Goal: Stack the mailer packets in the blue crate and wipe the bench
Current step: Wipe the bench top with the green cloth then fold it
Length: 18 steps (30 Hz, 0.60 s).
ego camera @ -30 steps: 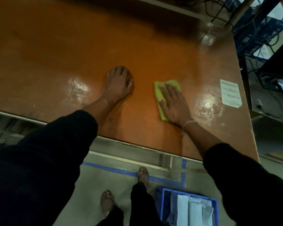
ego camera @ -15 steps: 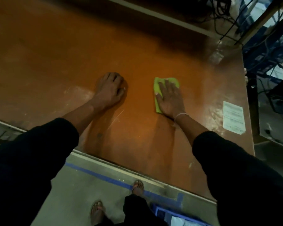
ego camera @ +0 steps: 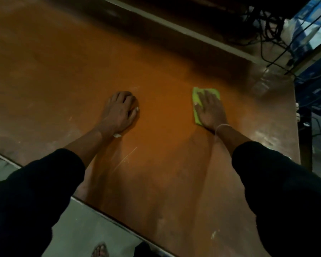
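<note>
The orange-brown bench (ego camera: 156,173) fills the view, scuffed and glossy; the left hand (ego camera: 121,113) rests on it with fingers curled, holding nothing visible; at three o'clock from it, the right hand (ego camera: 210,110) presses flat-fingered on a folded lime-green cloth (ego camera: 196,95)

Quick count of what's in front of me: one orange-brown bench (ego camera: 156,173). One green cloth (ego camera: 196,97), folded. Two hands, my left hand (ego camera: 121,113) and my right hand (ego camera: 210,112), and two black sleeves (ego camera: 35,191). One thin bracelet (ego camera: 221,126) on my right wrist. One small white scrap (ego camera: 117,135) next to my left wrist. One foot (ego camera: 100,250) down at the bottom edge. There's a tangle of black cables (ego camera: 267,34) up in the far corner, too messy to count.
</note>
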Each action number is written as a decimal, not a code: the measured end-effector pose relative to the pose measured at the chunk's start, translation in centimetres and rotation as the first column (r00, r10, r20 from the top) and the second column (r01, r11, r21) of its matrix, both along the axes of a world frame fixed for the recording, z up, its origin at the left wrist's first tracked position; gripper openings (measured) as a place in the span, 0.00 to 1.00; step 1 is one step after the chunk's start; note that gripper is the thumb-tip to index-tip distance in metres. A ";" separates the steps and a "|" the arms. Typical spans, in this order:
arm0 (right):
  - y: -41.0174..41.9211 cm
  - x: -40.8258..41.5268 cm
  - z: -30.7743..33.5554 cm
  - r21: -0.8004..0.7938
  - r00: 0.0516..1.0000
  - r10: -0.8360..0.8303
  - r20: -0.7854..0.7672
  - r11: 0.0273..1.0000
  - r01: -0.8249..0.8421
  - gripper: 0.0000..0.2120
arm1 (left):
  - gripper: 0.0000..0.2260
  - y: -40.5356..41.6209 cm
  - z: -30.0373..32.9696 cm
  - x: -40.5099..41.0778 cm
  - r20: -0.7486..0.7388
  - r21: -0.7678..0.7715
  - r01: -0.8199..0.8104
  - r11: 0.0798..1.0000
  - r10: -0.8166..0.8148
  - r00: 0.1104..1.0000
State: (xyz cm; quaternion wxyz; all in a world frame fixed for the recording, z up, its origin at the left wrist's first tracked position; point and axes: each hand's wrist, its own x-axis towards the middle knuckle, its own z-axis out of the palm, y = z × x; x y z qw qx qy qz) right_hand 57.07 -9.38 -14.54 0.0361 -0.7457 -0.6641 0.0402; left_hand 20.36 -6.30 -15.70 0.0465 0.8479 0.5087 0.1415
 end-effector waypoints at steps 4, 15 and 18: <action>2.9 0.5 -0.1 -0.080 0.916 -0.401 -0.032 0.914 0.397 0.33 | 0.23 0.3 -0.3 0.0 -0.003 0.030 -0.001 1.000 0.001 1.000; 9.7 -2.6 0.1 -0.065 0.965 -0.261 -0.018 0.964 0.259 0.33 | 0.21 0.7 -0.3 -0.1 0.015 0.100 -0.002 0.995 0.001 1.000; 9.6 -5.7 -0.2 -0.037 0.986 0.164 -0.024 0.986 -0.165 0.32 | 0.22 0.6 -0.4 -0.1 0.033 0.097 -0.006 0.995 0.003 0.999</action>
